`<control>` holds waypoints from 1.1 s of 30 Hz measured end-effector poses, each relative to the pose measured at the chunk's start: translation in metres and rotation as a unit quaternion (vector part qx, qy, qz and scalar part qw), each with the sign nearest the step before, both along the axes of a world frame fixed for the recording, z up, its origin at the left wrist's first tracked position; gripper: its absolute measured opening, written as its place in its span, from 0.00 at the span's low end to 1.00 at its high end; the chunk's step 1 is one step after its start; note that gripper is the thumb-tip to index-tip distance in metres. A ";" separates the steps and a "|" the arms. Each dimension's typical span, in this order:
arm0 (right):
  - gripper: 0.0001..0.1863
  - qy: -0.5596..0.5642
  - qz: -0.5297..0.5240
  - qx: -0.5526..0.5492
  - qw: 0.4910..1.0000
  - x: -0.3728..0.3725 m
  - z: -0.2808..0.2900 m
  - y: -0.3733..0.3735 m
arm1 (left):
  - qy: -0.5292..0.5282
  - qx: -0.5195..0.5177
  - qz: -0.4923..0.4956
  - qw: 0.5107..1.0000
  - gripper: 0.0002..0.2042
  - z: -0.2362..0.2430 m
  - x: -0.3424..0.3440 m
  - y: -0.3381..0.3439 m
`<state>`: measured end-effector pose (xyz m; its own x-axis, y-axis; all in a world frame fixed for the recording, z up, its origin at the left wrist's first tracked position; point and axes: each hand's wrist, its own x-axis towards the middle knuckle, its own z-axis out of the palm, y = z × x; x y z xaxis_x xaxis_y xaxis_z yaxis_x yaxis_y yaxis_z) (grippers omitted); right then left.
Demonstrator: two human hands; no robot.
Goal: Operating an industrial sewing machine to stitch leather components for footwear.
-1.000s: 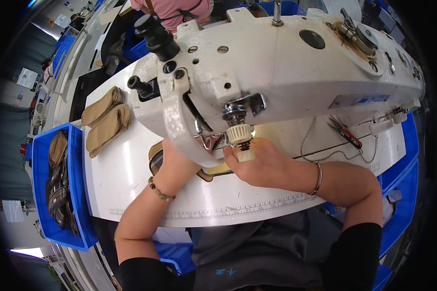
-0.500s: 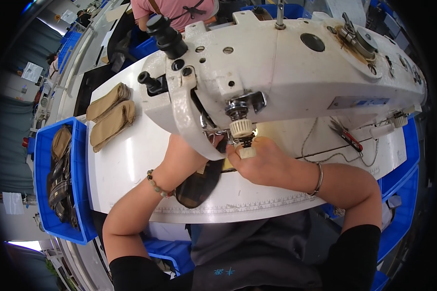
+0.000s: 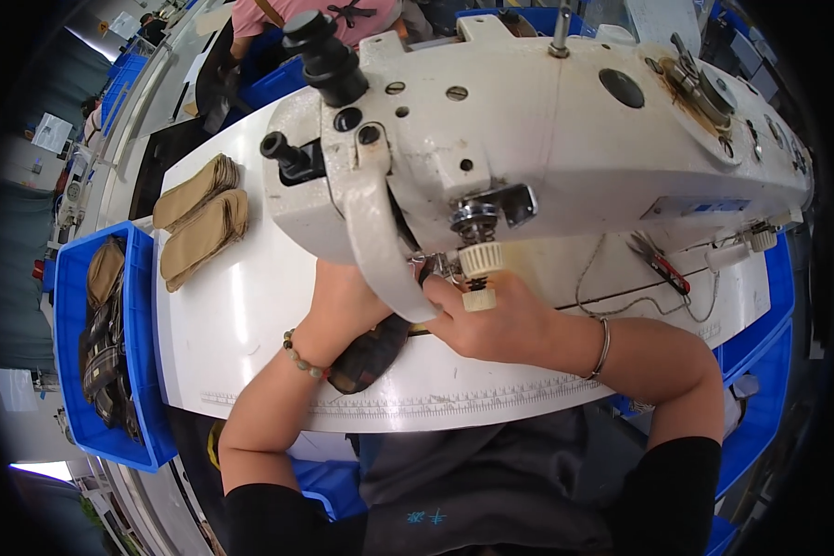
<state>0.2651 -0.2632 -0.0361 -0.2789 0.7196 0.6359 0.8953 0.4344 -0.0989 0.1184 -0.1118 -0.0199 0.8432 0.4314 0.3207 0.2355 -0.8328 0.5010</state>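
Observation:
A white sewing machine [image 3: 528, 120] stands over the pale table, its needle area partly screened by its own head. Under it lies a dark plaid fabric piece [image 3: 369, 360], whose rounded end sticks out toward me. My left hand [image 3: 350, 301] is over this piece on the left of the needle, its fingers hidden behind the machine's curved white lever. On the other side, my right hand [image 3: 491, 320] is closed, thumb and forefinger pinched at the dark fabric's edge close to the presser foot. The stitching point itself cannot be made out.
Two stacks of tan fabric pieces [image 3: 204, 227] lie at the table's left. Beside it, a blue bin [image 3: 162, 371] holds dark plaid pieces. Red-handled thread snips [image 3: 663, 264] and a loose cord [image 3: 612, 306] lie at right. A person in pink [image 3: 292, 14] sits beyond the machine.
Less of the plaid piece shows beside my left wrist; its visible end has shortened. Both hands remain at the needle area. The whole view has shifted slightly.

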 end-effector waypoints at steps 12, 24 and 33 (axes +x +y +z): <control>0.16 -0.119 -0.014 0.042 0.992 -0.002 -0.008 0.001 | 0.027 -0.031 0.043 0.998 0.13 0.015 0.007 -0.006; 0.18 -0.135 -0.028 0.020 0.990 -0.002 -0.008 -0.004 | 0.028 -0.083 0.060 0.994 0.17 0.016 0.008 -0.007; 0.07 -0.049 -0.023 0.039 0.998 0.000 -0.005 0.000 | -0.016 -0.034 0.046 0.998 0.14 -0.023 -0.004 0.009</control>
